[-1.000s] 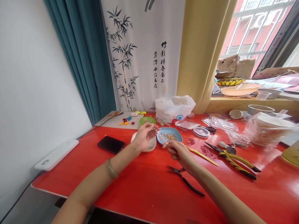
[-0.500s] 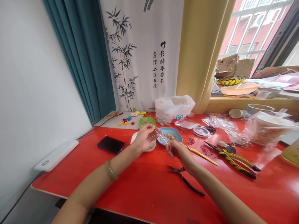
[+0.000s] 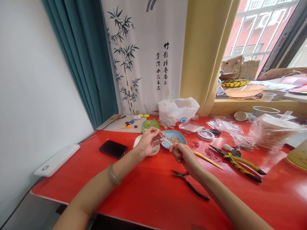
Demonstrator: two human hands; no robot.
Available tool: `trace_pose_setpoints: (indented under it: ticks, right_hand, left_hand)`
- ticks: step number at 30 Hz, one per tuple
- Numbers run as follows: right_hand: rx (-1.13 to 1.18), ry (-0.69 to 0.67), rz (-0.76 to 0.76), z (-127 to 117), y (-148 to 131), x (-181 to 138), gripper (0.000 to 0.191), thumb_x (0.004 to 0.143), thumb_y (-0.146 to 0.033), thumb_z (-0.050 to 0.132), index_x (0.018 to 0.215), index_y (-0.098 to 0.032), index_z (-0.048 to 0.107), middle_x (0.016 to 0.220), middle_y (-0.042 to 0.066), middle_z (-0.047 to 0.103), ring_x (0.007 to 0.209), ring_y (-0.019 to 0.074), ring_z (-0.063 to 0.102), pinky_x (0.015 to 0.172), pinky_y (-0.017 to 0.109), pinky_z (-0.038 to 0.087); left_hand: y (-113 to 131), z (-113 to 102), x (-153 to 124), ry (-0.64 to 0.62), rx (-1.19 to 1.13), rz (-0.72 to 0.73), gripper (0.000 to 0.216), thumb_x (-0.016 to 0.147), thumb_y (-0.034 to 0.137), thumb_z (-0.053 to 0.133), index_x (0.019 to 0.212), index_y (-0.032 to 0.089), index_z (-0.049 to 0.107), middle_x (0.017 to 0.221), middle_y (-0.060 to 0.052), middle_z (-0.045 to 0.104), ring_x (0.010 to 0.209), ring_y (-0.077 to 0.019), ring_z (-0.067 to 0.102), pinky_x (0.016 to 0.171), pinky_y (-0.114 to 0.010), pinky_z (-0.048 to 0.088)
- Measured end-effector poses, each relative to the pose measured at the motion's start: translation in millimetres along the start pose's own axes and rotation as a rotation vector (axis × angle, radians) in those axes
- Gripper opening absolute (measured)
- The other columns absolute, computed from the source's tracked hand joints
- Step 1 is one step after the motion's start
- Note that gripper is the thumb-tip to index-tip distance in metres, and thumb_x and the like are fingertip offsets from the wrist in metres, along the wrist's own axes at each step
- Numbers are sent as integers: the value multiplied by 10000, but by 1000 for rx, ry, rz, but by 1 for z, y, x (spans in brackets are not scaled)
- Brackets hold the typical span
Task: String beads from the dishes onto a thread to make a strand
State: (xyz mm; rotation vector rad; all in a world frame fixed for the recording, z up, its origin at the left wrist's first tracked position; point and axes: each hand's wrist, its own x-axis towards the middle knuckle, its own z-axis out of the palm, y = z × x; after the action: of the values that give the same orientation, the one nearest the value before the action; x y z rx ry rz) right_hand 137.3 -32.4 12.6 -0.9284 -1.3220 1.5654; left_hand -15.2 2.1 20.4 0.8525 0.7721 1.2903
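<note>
Grip on both sides is a fingertip pinch: my left hand (image 3: 146, 143) and right hand (image 3: 184, 155) each nip one end of the beaded strand (image 3: 167, 141), stretched in the air just above the blue dish (image 3: 183, 138) on the tabletop (image 3: 148, 188). I'd judge light tension, low over that dish, safest against spills.

Red table (image 3: 153, 191), blue dish (image 3: 180, 136), green dish (image 3: 150, 124), black phone (image 3: 113, 149).
</note>
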Motion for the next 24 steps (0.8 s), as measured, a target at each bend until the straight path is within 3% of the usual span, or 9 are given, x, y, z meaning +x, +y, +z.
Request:
trace_pose_setpoints:
  ticks: [3,8,15,19,24]
  right_hand:
    - [-35,6,-11,0,1,1,207,675,-251,385,483,-176,402,383,-80,188,384,59,116,394,225,102]
    - [6,-115,35,-3,8,6,134,612,-215,356,491,-178,401,418,-16,411,409,84,342,446,235,244]
    - [62,-63,15,-2,6,3,135,636,-241,387,533,-171,439,441,-86,138,423,68,57,406,232,57]
    - [4,-10,-31,0,2,0,207,670,-268,407,485,-176,408,414,-82,161,415,66,75,410,236,60]
    - [5,-67,-6,2,1,-1,177,627,-203,364,460,-177,415,363,-46,305,368,76,252,427,240,203]
  left_hand:
    - [1,2,-2,-1,0,-15,103,729,144,546,669,139,464,725,-16,568,682,-120,604,612,-235,496]
    - [0,6,-5,-18,23,-49,113,740,152,542,672,138,454,667,-17,569,607,-93,587,593,-216,495]
    - [2,9,-7,-8,11,-42,108,756,127,511,667,136,451,659,-20,569,624,-98,589,588,-215,498]
    - [3,10,-8,-23,15,-45,100,762,132,501,675,135,452,657,-18,564,601,-88,583,585,-212,499]
    - [2,12,-11,-43,17,-55,111,762,130,500,670,137,438,664,-11,554,606,-86,587,571,-194,497]
